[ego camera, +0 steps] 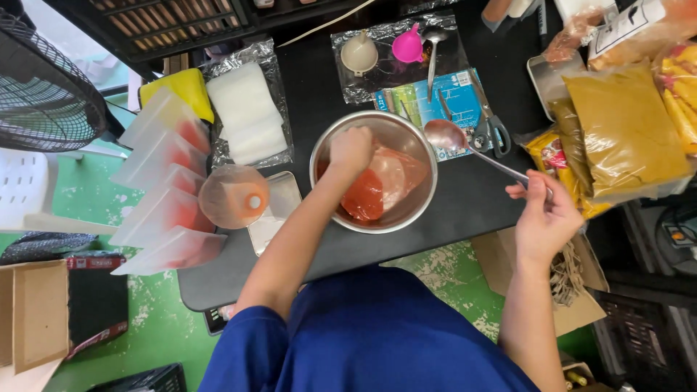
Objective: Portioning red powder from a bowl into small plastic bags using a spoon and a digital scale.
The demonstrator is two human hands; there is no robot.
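Observation:
A steel bowl (pixel 414 210) stands on the black table (pixel 465 196) and holds a clear plastic bag (pixel 377 185) with red sauce in it. My left hand (pixel 351 149) is inside the bowl, closed on the top of that bag. My right hand (pixel 541 218) holds a long metal spoon (pixel 454 138) by its handle, the spoon's bowl hovering just right of the steel bowl's rim, smeared with red.
Filled sauce bags (pixel 163 189) lie in a row at left, beside an orange-capped container (pixel 234 196) and a small steel tray (pixel 279 207). Funnels (pixel 385 49), scissors (pixel 490 127) and bags of yellow powder (pixel 624 131) sit at the back and right. A fan (pixel 43 87) stands far left.

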